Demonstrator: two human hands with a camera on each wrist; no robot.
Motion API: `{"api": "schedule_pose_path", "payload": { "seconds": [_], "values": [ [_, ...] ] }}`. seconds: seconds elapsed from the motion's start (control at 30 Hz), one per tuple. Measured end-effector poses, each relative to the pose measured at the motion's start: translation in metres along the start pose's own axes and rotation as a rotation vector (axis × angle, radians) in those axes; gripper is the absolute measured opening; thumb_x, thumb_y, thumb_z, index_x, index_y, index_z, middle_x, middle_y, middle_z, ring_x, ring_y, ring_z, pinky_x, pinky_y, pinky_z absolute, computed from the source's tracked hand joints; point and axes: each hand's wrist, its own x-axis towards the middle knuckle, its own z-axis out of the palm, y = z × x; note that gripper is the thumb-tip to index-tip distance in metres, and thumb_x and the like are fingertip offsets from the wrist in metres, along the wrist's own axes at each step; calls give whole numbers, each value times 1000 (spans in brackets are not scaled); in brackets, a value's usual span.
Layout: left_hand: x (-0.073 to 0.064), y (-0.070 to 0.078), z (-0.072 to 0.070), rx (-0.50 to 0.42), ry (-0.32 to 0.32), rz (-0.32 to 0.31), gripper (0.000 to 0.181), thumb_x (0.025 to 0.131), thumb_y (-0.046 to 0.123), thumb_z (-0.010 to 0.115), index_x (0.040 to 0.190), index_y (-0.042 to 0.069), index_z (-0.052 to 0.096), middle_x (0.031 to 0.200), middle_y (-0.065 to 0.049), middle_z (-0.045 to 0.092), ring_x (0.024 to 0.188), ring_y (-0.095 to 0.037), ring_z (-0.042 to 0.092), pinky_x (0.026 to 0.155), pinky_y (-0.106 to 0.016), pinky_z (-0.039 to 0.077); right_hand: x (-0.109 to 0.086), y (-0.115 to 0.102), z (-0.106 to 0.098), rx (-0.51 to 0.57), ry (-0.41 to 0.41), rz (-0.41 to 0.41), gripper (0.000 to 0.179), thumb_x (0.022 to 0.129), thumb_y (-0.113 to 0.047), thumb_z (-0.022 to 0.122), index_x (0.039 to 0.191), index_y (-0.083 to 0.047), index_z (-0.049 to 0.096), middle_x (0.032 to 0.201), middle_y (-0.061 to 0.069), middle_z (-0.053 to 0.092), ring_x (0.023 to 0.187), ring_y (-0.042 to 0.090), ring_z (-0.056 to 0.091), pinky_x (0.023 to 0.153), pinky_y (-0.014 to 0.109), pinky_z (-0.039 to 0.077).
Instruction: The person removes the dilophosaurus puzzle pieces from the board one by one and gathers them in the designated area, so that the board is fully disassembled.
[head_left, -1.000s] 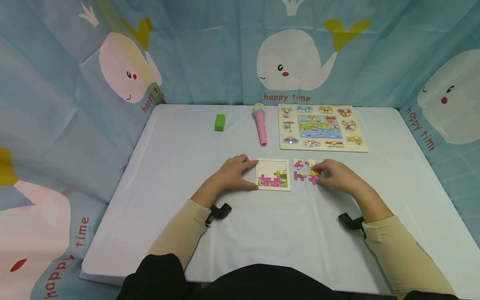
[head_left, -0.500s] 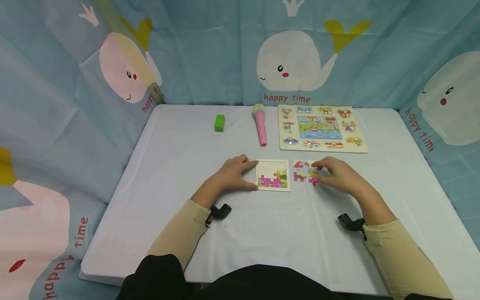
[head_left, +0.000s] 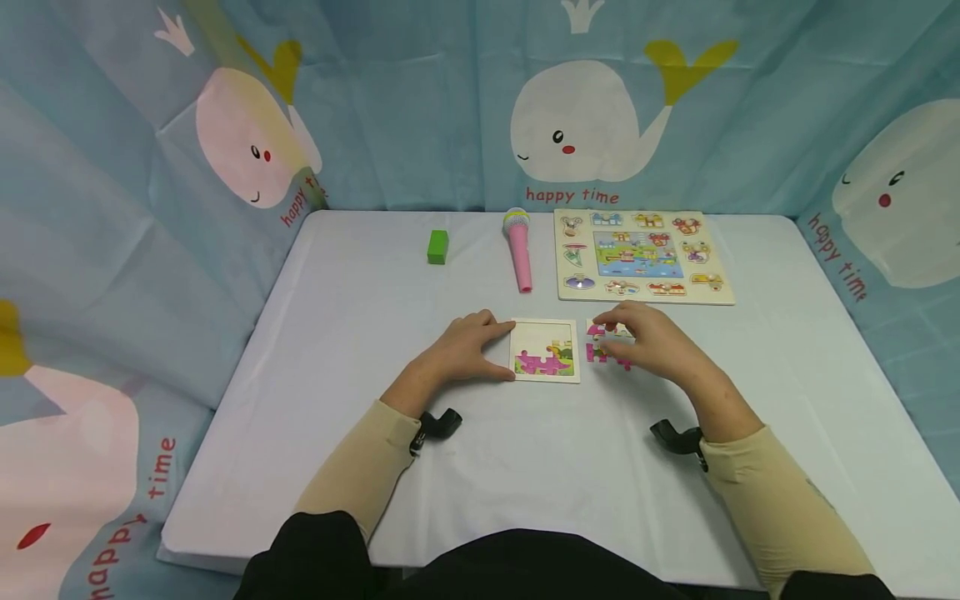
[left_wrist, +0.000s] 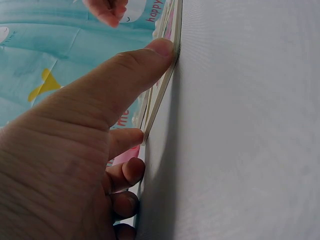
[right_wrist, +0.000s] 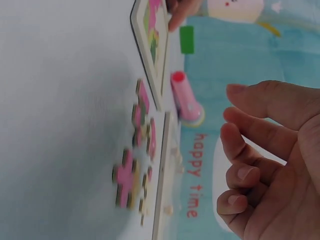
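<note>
your left hand (head_left: 467,350) lies flat on the worktop (head_left: 375,333) with its fingers straight, the thumb tip and fingertips pressed against the left edge of the small puzzle tray (head_left: 545,351) — a grip that holds nothing, only braces the tray so it stays put. the left wrist view shows that thumb (left_wrist: 150,55) touching the tray's thin edge (left_wrist: 167,75). the tray is partly filled: pink and green pieces sit along its near side, the far half bare.

your right hand (head_left: 645,343) hovers just to the right of the tray, over the loose puzzle pieces (head_left: 597,348). its fingers (right_wrist: 250,145) are loosely curled and, in the right wrist view, hold nothing; the pink pieces (right_wrist: 135,150) lie flat on the worktop below, apart from the hand.

beyond the tray lie a pink toy microphone (head_left: 519,250), a green block (head_left: 438,247) further left of it, and a larger peg puzzle board (head_left: 641,255) to the right. the only legible writing is "happy time" (head_left: 572,196) in red under the whale on the backdrop, repeated on the side panels.
</note>
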Motion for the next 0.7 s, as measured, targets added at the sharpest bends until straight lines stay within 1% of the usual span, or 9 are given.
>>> {"api": "schedule_pose_path", "payload": {
  "seconds": [0.07, 0.13, 0.23, 0.3, 0.33, 0.4, 0.53, 0.63, 0.7],
  "values": [
    [0, -1, 1, 2, 0, 2, 95, 78, 62, 82, 156, 21, 47, 115, 2, 50, 102, -15, 46, 89, -34, 39, 4, -4, 4, 16, -16, 4, 35, 94, -13, 74, 126, -1, 70, 111, 13, 65, 91, 33, 60, 78, 45, 49],
    [1, -1, 1, 2, 1, 4, 95, 78, 63, 82, 156, 21, 47, 115, 2, 50, 102, -14, 46, 89, -34, 39, 8, -7, 8, 19, -24, -1, 34, 93, -12, 73, 125, -1, 70, 111, 12, 65, 91, 31, 61, 77, 43, 50],
    [1, -1, 1, 5, 5, 7, 94, 78, 62, 82, 156, 21, 47, 115, 2, 50, 101, -14, 46, 88, -34, 39, 13, -10, 15, 18, -34, -6, 34, 92, -12, 74, 124, -1, 71, 110, 12, 66, 92, 31, 63, 79, 45, 51],
    [1, -1, 1, 4, 5, 7, 94, 78, 62, 82, 156, 21, 47, 115, 2, 50, 101, -14, 46, 88, -34, 39, 16, -12, 19, 3, -33, -15, 33, 91, -12, 76, 122, 0, 72, 109, 11, 68, 100, 31, 62, 86, 46, 49],
    [1, 0, 1, 4, 5, 6, 94, 78, 62, 82, 156, 21, 47, 115, 2, 50, 101, -15, 46, 89, -34, 39, 18, -13, 22, 1, -35, -16, 34, 90, -12, 76, 121, 0, 72, 107, 11, 69, 100, 30, 63, 86, 47, 49],
    [0, 0, 1, 5, 4, 3, 94, 78, 62, 82, 156, 21, 47, 115, 2, 50, 101, -15, 46, 89, -34, 39, 21, -16, 26, -2, -46, -4, 33, 90, -12, 77, 120, 1, 73, 105, 9, 69, 95, 28, 63, 84, 46, 49],
    [0, 0, 1, 9, 2, -2, 94, 78, 62, 82, 156, 22, 48, 115, 2, 50, 101, -14, 45, 88, -34, 39, 27, -20, 33, 1, -76, 52, 35, 88, -14, 81, 118, 3, 74, 99, 8, 69, 84, 23, 58, 75, 39, 47],
    [0, 0, 2, 12, 6, -3, 94, 78, 61, 82, 156, 22, 48, 115, 2, 50, 101, -14, 45, 88, -33, 39, 31, -22, 38, -12, -101, 95, 38, 86, -16, 82, 117, 4, 75, 96, 8, 68, 82, 21, 54, 72, 36, 44],
    [1, 0, 2, 9, 9, -3, 93, 78, 61, 82, 156, 22, 48, 115, 3, 50, 101, -14, 45, 88, -33, 39, 33, -23, 40, -29, -114, 109, 38, 86, -15, 82, 117, 5, 75, 94, 8, 67, 81, 21, 54, 72, 36, 44]
  ]
}}
